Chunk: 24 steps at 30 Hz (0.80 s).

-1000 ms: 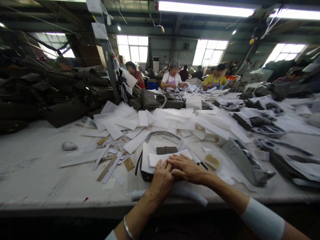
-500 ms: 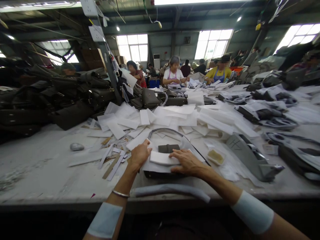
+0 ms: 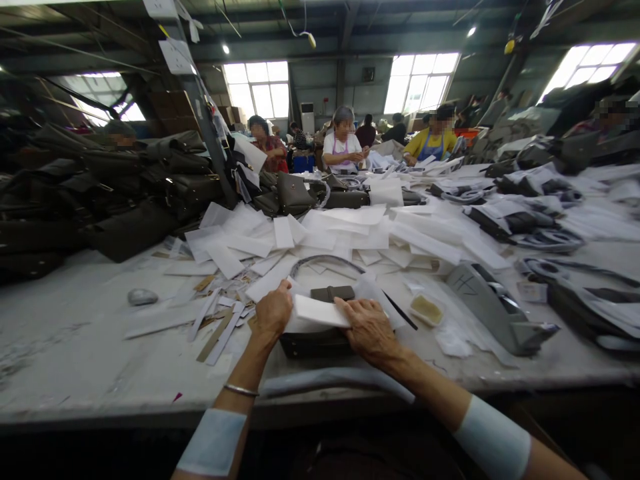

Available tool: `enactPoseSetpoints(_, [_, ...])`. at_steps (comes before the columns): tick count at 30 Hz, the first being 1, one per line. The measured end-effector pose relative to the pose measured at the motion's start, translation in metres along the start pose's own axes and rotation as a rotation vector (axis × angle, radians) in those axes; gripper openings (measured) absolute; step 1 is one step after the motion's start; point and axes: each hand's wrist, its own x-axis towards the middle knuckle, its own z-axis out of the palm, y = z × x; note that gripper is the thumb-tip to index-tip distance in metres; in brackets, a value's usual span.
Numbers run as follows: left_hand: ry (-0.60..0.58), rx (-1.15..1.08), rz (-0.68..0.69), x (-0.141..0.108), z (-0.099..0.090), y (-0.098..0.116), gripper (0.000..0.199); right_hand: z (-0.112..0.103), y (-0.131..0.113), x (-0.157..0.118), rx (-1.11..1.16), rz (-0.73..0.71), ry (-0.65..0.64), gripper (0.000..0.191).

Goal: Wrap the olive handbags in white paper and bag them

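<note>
Dark handwritten marks (not clearly legible) stand on the grey dispenser.

left hand: pinched closed | right hand: fingers bent (pointing inward) | forearms: angled forward, converging

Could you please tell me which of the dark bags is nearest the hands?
The bag beneath the white strip, between the left hand and right hand; the other bags lie farther off.

Matt dark leather-like bag; smooth, glossy metal bangle.
</note>
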Motion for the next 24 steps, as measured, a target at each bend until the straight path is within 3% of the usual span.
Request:
enactPoseSetpoints(2, [0.036, 0.007, 0.032, -0.006, -0.006, 0.003, 0.034, 0.002, -0.003, 0.001, -0.044, 0.016, -0.048, 0.048])
enactPoseSetpoints(4, [0.167, -0.026, 0.149, -0.015, -0.011, 0.009, 0.036, 0.002, -0.004, 0.002, -0.069, 0.012, -0.083, 0.044])
enactPoseSetpoints(7, [0.372, -0.181, 0.548, -0.033, -0.016, 0.018, 0.036, 0.002, -0.004, 0.002, -0.087, -0.002, -0.086, 0.04])
enactPoseSetpoints(9, [0.388, -0.249, 0.77, -0.048, -0.017, 0.021, 0.038, 0.002, -0.003, 0.002, -0.101, -0.011, -0.089, 0.041])
enactPoseSetpoints(10, [0.389, -0.243, 0.814, -0.055, -0.018, 0.02, 0.039, 0.002, -0.003, 0.001, -0.108, -0.016, -0.097, 0.041])
enactPoseSetpoints(15, [0.489, -0.083, 0.804, -0.081, -0.023, 0.009, 0.037, -0.001, -0.006, 0.002, -0.125, -0.032, -0.122, 0.043])
enactPoseSetpoints(18, [0.377, -0.036, 0.879, -0.079, -0.015, 0.009, 0.031, -0.004, -0.006, 0.005, -0.111, -0.013, -0.149, 0.046])
enactPoseSetpoints(21, [0.249, -0.026, 0.801, -0.071, 0.002, 0.012, 0.027, -0.011, -0.001, 0.01, 0.011, 0.006, -0.176, 0.055])
enactPoseSetpoints(24, [0.201, -0.059, 0.722, -0.066, 0.015, 0.011, 0.03, -0.021, 0.005, 0.008, 0.18, -0.027, -0.146, 0.056])
